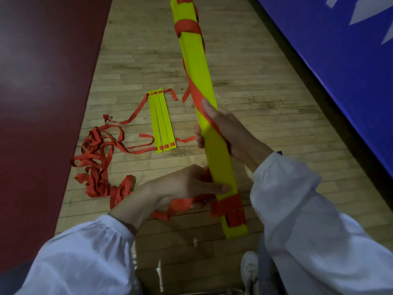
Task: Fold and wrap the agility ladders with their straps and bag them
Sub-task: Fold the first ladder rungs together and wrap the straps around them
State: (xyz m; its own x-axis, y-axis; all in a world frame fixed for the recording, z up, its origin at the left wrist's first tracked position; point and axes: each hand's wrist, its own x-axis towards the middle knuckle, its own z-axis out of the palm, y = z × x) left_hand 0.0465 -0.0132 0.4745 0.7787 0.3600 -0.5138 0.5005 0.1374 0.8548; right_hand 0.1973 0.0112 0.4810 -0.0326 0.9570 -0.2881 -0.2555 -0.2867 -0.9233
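Note:
A stacked bundle of yellow ladder rungs (198, 67) stands tilted in front of me, with an orange strap (188, 27) spiralling down it. My right hand (225, 130) grips the bundle at its middle, thumb pressing the strap against the rungs. My left hand (187, 186) holds the bundle near its lower end and pinches a loose length of the orange strap (180, 206). More strap is wrapped round the bundle's bottom (230, 211). A second ladder lies on the floor: three yellow rungs (162, 121) side by side, with its orange strap in a tangled heap (97, 167).
I stand on a wooden floor (255, 99). A dark red painted area (42, 92) lies on the left and a blue padded mat (340, 60) on the right. My white shoe (251, 271) shows at the bottom edge.

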